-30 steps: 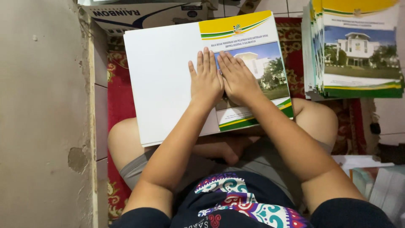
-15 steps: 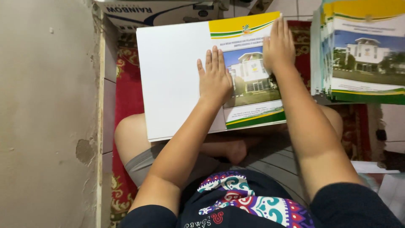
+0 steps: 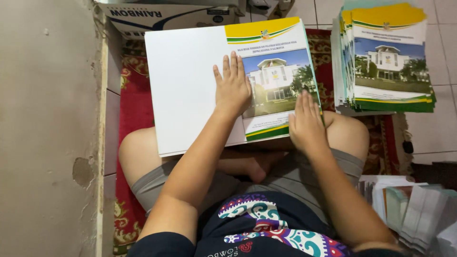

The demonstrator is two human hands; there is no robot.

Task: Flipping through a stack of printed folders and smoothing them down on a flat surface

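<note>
Pressing flat, open hands: left hand (image 3: 232, 85) mid-sheet on cover sheet (image 3: 190, 85), right hand (image 3: 306, 123) at its right edge.

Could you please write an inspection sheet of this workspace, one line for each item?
Surface: red patterned rug over a tiled floor; the person sits cross-legged on it.
Job's things: open printed cover sheet across the lap, left half blank white, right half showing a building photo with yellow and green bands.
Clutter: stack of matching covers at upper right; loose papers at lower right; cardboard box at the top.
Grippers: left hand flat on the middle of the sheet; right hand flat on its lower right edge. Neither grasps anything.
Cables: nothing seen.
Surroundings: plastered wall on the left, with a chipped patch.
</note>
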